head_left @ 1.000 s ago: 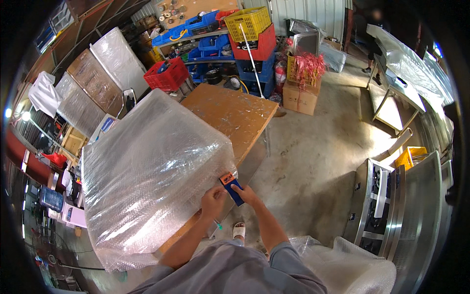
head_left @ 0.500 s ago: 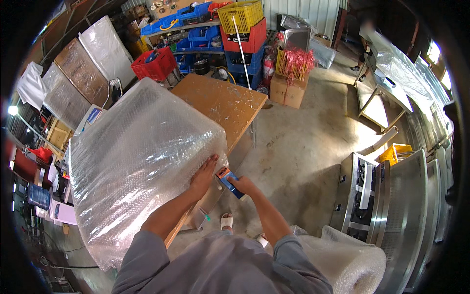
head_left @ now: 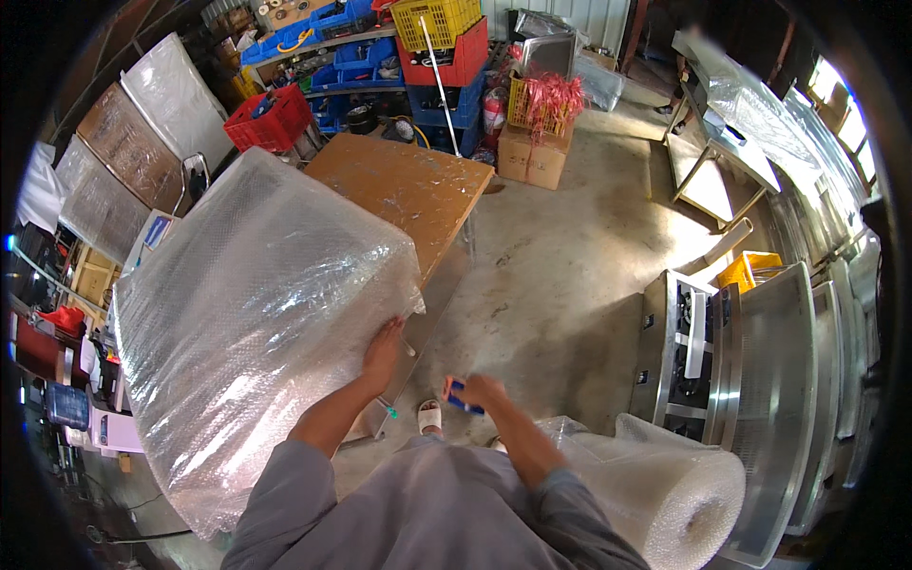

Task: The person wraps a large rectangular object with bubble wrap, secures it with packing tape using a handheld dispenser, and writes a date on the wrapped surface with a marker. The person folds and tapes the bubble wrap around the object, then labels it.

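Observation:
Bubble wrap covers a large flat piece lying across the table. Against its near right edge rests my left hand, pressed to the wrap with the fingers stretched out. My right hand is closed around a small blue-and-orange hand tool, whose exact kind I cannot make out. The tool is held over the floor, apart from the wrap. A loose corner of wrap sticks out beyond my left fingers.
A big roll of bubble wrap lies at my right. Behind it stands a stainless steel stove. A cardboard box and stacked crates stand at the back. Wrapped panels lean at the far left.
My right hand has drawn the tool away from the wrapped edge, toward my body. My left hand has slid nearer along the edge. The whole view has shifted slightly.

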`<control>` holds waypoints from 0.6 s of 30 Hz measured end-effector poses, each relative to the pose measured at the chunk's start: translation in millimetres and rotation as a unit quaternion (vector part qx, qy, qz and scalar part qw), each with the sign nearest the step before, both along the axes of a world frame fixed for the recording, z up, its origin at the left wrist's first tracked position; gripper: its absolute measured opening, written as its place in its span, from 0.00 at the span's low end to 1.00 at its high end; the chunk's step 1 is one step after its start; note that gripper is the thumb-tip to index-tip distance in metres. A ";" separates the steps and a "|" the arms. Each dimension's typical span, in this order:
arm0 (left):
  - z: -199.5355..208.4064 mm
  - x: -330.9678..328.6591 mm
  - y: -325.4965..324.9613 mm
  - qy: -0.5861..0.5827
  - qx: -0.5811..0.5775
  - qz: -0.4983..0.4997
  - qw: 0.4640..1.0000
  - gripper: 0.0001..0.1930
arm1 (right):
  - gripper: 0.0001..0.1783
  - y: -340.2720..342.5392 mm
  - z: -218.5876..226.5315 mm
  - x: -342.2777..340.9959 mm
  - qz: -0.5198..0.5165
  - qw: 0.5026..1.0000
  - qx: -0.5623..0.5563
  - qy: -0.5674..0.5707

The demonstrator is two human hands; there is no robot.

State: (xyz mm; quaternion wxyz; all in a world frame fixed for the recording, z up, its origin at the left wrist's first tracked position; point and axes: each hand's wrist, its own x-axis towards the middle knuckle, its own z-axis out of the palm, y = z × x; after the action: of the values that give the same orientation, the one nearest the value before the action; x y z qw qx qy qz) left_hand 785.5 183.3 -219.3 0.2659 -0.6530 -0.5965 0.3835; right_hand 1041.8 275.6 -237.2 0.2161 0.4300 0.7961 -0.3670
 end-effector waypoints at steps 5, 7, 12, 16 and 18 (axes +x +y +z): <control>29.9 39.6 4.0 -0.086 -0.111 0.077 0.987 0.33 | 0.41 -53.0 -76.1 100.6 -0.120 0.989 -0.087 -0.004; 54.3 54.4 16.6 -0.267 -0.089 0.150 0.948 0.32 | 0.42 -54.5 -89.3 117.1 -0.171 0.982 -0.080 0.025; 72.0 84.4 -0.3 -0.729 0.067 0.405 0.548 0.32 | 0.38 -49.3 -36.1 115.7 -0.218 0.955 -0.034 0.200; 77.1 77.7 -32.2 -0.881 0.070 0.416 0.215 0.31 | 0.31 -44.5 87.6 75.1 -0.184 0.924 -0.060 0.331; 122.9 73.7 -39.5 -0.909 0.048 0.394 0.127 0.29 | 0.38 -39.0 119.7 60.3 -0.123 0.929 -0.073 0.340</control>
State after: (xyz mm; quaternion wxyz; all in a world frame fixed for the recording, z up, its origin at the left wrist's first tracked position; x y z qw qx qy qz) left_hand 859.2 143.8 -96.4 -0.6280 -0.1839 -0.5934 -0.4687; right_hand 1102.2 236.6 -117.5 -0.0836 0.3570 0.7334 -0.5724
